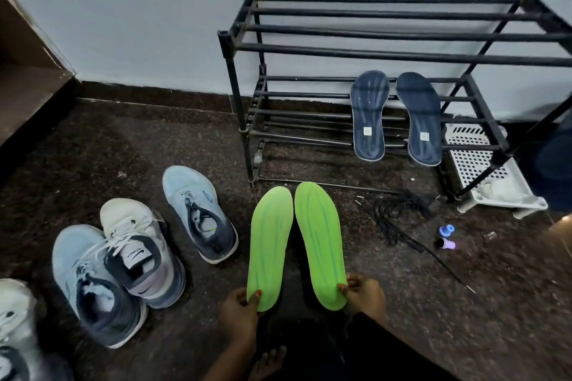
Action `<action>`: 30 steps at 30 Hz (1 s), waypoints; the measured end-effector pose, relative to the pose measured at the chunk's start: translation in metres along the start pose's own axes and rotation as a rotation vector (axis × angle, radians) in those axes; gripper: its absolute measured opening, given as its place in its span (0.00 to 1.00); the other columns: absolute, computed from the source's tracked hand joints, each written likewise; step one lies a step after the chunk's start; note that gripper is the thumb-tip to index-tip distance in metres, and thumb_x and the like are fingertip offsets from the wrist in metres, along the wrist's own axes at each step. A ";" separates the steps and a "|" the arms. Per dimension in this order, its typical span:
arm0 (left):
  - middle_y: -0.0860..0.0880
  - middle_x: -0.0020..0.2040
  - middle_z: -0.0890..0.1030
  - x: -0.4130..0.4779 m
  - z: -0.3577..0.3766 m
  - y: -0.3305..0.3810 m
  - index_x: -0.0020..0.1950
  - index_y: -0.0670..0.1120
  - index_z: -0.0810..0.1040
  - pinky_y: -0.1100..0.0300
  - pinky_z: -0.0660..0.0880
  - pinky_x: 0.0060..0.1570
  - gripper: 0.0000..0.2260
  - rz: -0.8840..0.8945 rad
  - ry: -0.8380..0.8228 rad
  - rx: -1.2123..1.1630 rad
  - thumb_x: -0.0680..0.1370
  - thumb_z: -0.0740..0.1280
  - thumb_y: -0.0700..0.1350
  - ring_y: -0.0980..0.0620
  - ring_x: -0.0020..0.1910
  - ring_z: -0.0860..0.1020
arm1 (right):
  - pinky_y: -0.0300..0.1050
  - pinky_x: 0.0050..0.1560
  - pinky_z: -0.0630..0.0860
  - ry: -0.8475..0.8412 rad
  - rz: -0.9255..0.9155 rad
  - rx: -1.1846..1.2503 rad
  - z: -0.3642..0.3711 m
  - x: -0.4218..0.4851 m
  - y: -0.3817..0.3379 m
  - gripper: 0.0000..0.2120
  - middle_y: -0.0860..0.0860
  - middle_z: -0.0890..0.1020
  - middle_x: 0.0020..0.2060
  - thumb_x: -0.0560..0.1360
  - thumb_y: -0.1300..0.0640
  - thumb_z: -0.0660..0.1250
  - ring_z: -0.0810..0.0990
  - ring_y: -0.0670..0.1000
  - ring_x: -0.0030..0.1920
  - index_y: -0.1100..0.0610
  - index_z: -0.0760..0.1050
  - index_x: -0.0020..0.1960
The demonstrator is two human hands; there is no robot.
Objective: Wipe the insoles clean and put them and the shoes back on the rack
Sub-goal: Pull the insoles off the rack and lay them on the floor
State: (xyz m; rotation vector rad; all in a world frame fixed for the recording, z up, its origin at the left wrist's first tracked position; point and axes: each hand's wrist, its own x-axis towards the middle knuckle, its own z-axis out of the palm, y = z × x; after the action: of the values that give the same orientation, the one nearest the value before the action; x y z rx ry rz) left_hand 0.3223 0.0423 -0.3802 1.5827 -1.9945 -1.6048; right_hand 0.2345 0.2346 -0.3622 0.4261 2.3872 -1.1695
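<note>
At the bottom centre of the frame your left hand [240, 308] pinched the heel of one green insole [269, 244], thumb on top. Your right hand [365, 294] pinched the heel of the other green insole [320, 244]. Your hands were apart, each clamped on its own insole. The two insoles ran side by side, toes toward the top of the frame, just short of the black rack [387, 52] at the upper right. I could not tell whether they touched the floor [185, 133].

Two blue insoles [370, 116] lay across the bars of the rack's lower shelf, heels overhanging its front. Left of centre a pale blue shoe [198, 213] stood on the floor. Farther toward the lower left, a white shoe [142, 250] touched a second pale blue shoe [93, 284]. A fourth shoe [15, 328] was cut off by the lower left edge.

A black lace [399, 213] lay right of centre, near a white basket [483, 170] under the rack's right end.
</note>
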 end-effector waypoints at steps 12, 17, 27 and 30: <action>0.32 0.41 0.81 0.037 0.046 -0.020 0.43 0.30 0.78 0.44 0.76 0.44 0.07 -0.090 0.022 0.067 0.71 0.72 0.34 0.36 0.41 0.80 | 0.39 0.39 0.67 -0.006 0.046 -0.014 0.038 0.039 0.029 0.03 0.54 0.83 0.39 0.71 0.62 0.70 0.80 0.50 0.44 0.57 0.80 0.44; 0.31 0.45 0.81 0.040 0.049 -0.020 0.48 0.29 0.79 0.50 0.72 0.44 0.11 -0.115 0.001 0.168 0.73 0.71 0.38 0.35 0.46 0.79 | 0.35 0.32 0.73 -0.046 0.063 0.040 0.043 0.050 0.039 0.13 0.40 0.77 0.22 0.68 0.67 0.71 0.78 0.49 0.35 0.52 0.74 0.32; 0.31 0.60 0.75 0.066 0.057 -0.045 0.62 0.31 0.73 0.47 0.72 0.58 0.24 -0.347 -0.161 0.254 0.76 0.67 0.49 0.35 0.59 0.74 | 0.37 0.30 0.73 -0.036 0.090 0.096 0.029 0.050 0.035 0.14 0.48 0.77 0.28 0.67 0.64 0.73 0.76 0.49 0.32 0.51 0.71 0.32; 0.31 0.62 0.73 0.094 0.066 -0.063 0.63 0.32 0.72 0.45 0.70 0.61 0.33 -0.281 -0.118 0.312 0.71 0.68 0.58 0.34 0.61 0.72 | 0.40 0.32 0.69 0.047 0.034 0.131 0.002 0.054 0.023 0.15 0.45 0.75 0.23 0.68 0.65 0.72 0.72 0.42 0.26 0.53 0.72 0.28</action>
State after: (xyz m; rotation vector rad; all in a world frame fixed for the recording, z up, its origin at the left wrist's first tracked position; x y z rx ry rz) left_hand 0.2772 0.0197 -0.5013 2.0022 -2.2595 -1.5683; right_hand 0.1994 0.2510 -0.4057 0.5396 2.3414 -1.3188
